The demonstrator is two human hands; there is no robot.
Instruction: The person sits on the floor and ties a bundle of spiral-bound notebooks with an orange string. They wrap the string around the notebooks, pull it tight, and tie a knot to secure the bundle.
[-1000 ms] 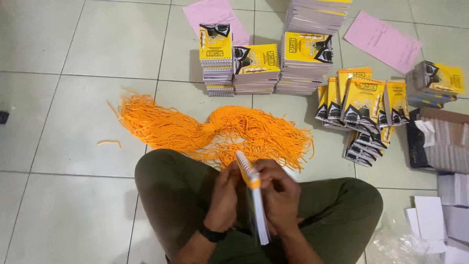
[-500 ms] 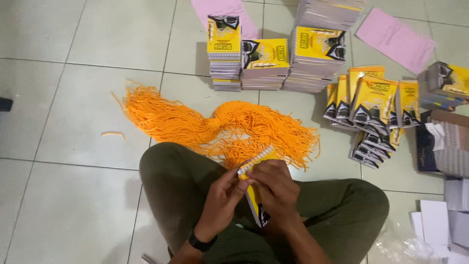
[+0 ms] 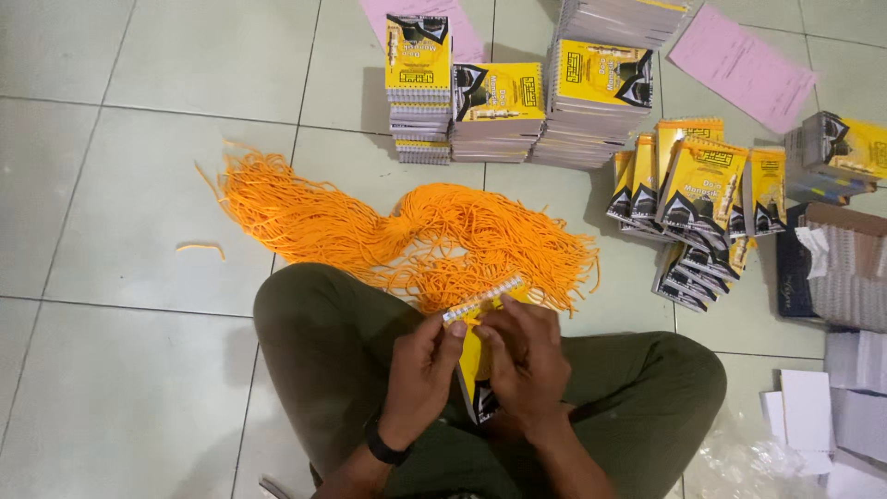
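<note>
Booklet (image 3: pixel 475 365), yellow-covered with a white spiral spine along its upper edge, is pinched between both hands over the seated person's lap. The left hand (image 3: pixel 423 374) has its fingertips (image 3: pixel 455 331) closed together on the near end of the spine, thumb and forefinger meeting on it. The right hand (image 3: pixel 527 356) curls over the booklet's other side, fingers bent and clamped on the cover just under the spine, so most of the cover is hidden. Whether a strand of cord lies between those fingers is too small to tell. A black wristband (image 3: pixel 384 445) sits on the left wrist. Below the booklet, the person's crossed legs in dark green trousers (image 3: pixel 323 360) spread to either side.

Just beyond the booklet, touching the knees, lies a big loose heap of orange cords (image 3: pixel 416 236) fanned across the tiled floor (image 3: pixel 139 185); one stray short cord (image 3: pixel 200 248) lies apart, off to the booklet's far left. Farther beyond the heap stand three tidy stacks of the same yellow booklets (image 3: pixel 499 106), with pink sheets (image 3: pixel 744 66) behind and to their right. To the booklet's upper right, a slumped row of more yellow booklets (image 3: pixel 698 189) leans together, some slid flat to the floor. Well right of the booklet sit a dark box (image 3: pixel 836 263) of pale spiral-bound blocks, white paper slips (image 3: pixel 807 407), and crumpled clear plastic (image 3: pixel 739 462) by the right knee.
</note>
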